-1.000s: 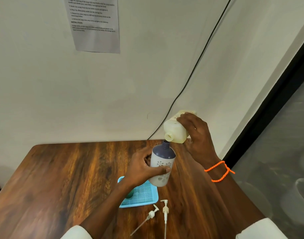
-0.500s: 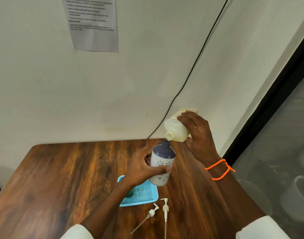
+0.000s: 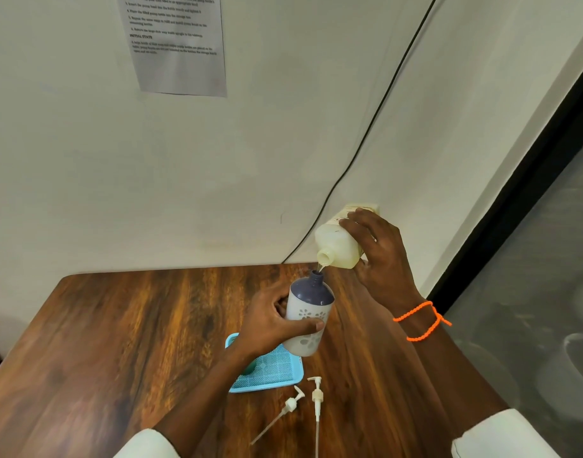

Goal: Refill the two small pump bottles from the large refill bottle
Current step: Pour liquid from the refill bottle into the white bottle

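Observation:
My left hand (image 3: 267,323) grips a small white pump bottle (image 3: 306,320) with a dark blue top and flower print, held upright above the table. My right hand (image 3: 379,256) grips the large pale yellow refill bottle (image 3: 334,247), tipped mouth-down just above the small bottle's open neck. A thin stream of liquid runs from its mouth into the neck. Two white pump heads (image 3: 316,396) with long tubes lie loose on the table near me. A green object, partly hidden by my left wrist, sits on the blue tray (image 3: 270,375).
The wooden table (image 3: 135,342) meets a white wall at the back. A black cable (image 3: 366,133) runs down the wall to the table's far edge. A printed sheet (image 3: 178,44) hangs on the wall. A dark-framed glass panel (image 3: 531,259) stands at the right.
My right hand has tipped the refill bottle further and raised its base. Liquid now runs into the small bottle. My left hand has kept the small bottle nearly still.

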